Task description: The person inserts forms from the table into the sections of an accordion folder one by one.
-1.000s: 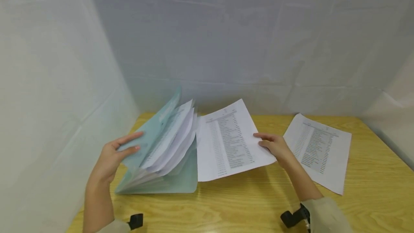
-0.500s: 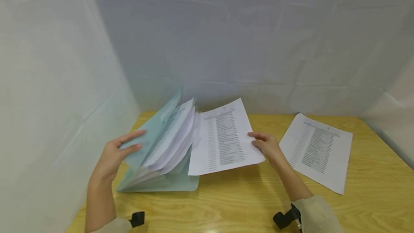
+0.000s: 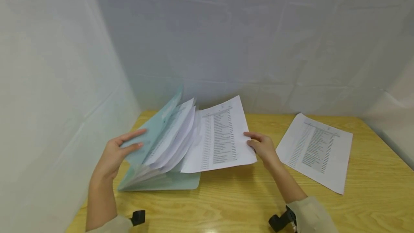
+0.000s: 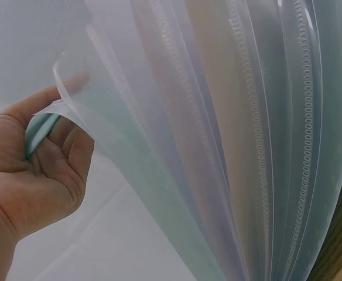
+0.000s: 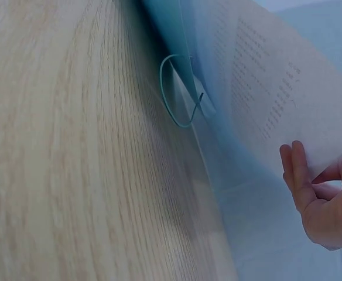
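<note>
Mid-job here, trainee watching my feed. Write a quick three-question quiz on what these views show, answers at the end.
1. What does the right grip hold?
a) nothing
b) a printed sheet
c) a pen
2. True or false: a second sheet lies on the table, on the person's right of the folder.
3. Fill the gap: the left grip holds the folder's raised ____.

Key: 1. b; 2. true; 3. cover.
</note>
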Demonstrator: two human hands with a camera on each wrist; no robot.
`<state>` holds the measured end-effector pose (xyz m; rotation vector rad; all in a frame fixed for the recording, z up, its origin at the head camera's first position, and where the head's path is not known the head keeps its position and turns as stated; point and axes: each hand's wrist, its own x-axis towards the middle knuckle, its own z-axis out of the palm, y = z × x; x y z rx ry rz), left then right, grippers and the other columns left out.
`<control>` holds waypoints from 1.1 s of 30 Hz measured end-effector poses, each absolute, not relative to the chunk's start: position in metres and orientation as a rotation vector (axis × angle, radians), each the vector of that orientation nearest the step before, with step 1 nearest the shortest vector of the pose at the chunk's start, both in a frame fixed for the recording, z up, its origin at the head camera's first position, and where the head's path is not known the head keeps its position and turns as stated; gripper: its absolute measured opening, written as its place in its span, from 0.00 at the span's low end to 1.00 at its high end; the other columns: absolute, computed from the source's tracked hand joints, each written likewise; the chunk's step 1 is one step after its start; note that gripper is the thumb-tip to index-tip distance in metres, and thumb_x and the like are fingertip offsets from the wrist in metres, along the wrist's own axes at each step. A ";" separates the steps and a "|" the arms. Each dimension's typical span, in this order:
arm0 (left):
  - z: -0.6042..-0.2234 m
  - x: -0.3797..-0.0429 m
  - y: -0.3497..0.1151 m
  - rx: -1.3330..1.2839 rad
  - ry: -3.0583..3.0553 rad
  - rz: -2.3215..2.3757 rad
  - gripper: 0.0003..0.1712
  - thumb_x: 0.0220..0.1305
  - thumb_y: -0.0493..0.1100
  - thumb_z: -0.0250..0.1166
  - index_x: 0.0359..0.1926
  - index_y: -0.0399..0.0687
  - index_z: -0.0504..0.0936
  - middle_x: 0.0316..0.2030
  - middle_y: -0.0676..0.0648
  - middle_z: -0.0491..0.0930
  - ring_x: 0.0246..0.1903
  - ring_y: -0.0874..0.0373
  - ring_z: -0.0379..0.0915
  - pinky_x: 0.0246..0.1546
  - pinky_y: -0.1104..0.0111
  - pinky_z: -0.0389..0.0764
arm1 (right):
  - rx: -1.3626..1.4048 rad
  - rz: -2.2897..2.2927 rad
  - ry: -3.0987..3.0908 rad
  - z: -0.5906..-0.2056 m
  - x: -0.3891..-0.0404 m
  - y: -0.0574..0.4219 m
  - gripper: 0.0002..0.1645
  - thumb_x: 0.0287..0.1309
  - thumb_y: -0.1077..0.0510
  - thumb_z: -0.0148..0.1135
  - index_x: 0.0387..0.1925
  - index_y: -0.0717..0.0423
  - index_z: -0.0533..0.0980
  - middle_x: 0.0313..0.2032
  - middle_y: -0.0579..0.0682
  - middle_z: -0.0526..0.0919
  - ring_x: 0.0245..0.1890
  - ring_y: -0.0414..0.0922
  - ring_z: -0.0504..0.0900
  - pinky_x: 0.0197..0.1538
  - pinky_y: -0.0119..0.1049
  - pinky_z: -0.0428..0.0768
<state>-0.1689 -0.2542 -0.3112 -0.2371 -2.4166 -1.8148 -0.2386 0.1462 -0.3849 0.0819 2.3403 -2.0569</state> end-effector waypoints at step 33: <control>-0.314 -0.171 -0.251 -0.227 -2.414 -1.837 0.28 0.59 0.43 0.65 0.59 0.38 0.72 0.63 0.42 0.62 0.65 0.45 0.45 0.60 0.47 0.47 | 0.064 -2.107 2.263 -0.398 -0.222 0.139 0.18 0.59 0.69 0.53 0.52 0.65 0.75 0.53 0.62 0.72 0.40 0.48 0.78 0.38 0.34 0.78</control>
